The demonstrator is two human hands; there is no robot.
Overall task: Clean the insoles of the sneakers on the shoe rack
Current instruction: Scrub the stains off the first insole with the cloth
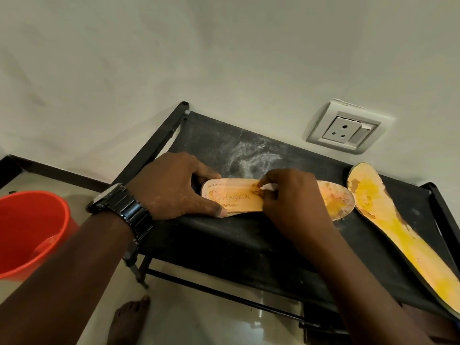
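Observation:
An orange insole point(232, 196) printed with "FASHION" lies across the black top shelf of the shoe rack point(224, 235). My left hand point(171, 188) clamps its heel end, thumb on the near edge and fingers on the far edge. My right hand point(293, 202) presses on the middle of the insole, pinching a small white piece point(268, 187) whose kind I cannot make out. The worn toe end point(339, 201) sticks out past my right hand. A second insole point(388, 220), yellow and peeling, rests at the right end of the shelf.
A red bucket point(29, 232) stands on the floor at the left. White powdery smears point(251, 158) mark the shelf behind the insole. A wall socket point(346, 130) sits above the rack. My bare foot point(129, 319) is on the tiled floor below.

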